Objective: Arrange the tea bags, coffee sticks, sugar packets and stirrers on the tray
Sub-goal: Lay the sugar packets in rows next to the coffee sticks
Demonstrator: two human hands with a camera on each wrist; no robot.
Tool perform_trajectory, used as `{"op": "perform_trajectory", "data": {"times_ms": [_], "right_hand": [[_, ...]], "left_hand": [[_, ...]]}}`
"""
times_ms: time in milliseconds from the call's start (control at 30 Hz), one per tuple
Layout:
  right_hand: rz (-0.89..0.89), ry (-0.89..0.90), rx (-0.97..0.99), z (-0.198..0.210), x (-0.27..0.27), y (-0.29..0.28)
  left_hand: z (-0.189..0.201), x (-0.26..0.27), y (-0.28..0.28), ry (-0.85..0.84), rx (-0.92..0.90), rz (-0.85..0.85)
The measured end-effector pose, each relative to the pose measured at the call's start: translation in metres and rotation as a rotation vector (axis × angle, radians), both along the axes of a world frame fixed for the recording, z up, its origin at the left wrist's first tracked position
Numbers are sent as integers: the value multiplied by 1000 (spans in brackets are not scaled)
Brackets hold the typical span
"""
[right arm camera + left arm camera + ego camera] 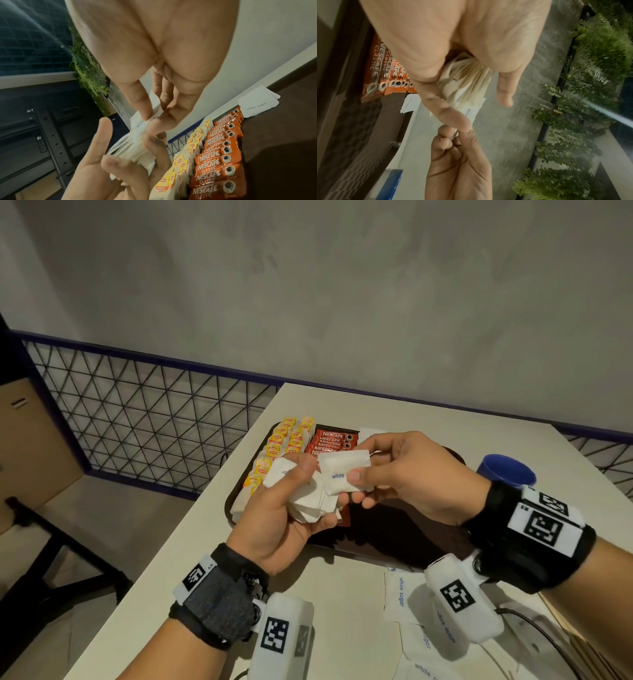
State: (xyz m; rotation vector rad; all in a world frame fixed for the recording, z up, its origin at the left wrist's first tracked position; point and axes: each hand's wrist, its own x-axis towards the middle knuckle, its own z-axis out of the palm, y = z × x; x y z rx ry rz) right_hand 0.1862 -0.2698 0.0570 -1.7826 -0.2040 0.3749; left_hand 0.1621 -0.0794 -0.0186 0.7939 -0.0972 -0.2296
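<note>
Dim indoor light, soft shadows; wrist views blurred, warped at edges.

My left wrist (219,597) wears a grey-black strap, my right wrist (534,537) a black one; both carry white tags with black square codes and white camera boxes (282,642)

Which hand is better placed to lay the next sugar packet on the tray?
Right. The right hand already pinches a single sugar packet above the tray, near its bare part. The left hand grips the remaining stack of packets, so it is occupied.
</note>
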Motion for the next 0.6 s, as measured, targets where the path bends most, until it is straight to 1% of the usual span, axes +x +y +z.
{"op": "perform_trajectory", "data": {"times_ms": [100, 200, 367, 467, 600], "right_hand": [[-5, -19, 62, -5, 0, 2], [16, -21, 80, -8, 2, 1], [25, -177, -127, -6, 7, -1], [-4, -191, -170, -2, 18, -6], [-113, -183, -236, -7, 53, -22]], "left_hand": [[-4, 1, -1, -51, 76, 68], [-6, 1, -1, -74, 101, 97], [-6, 1, -1, -103, 123, 52], [-6, 2, -1, -99, 133, 73], [-7, 6, 2, -74, 115, 141]]}}
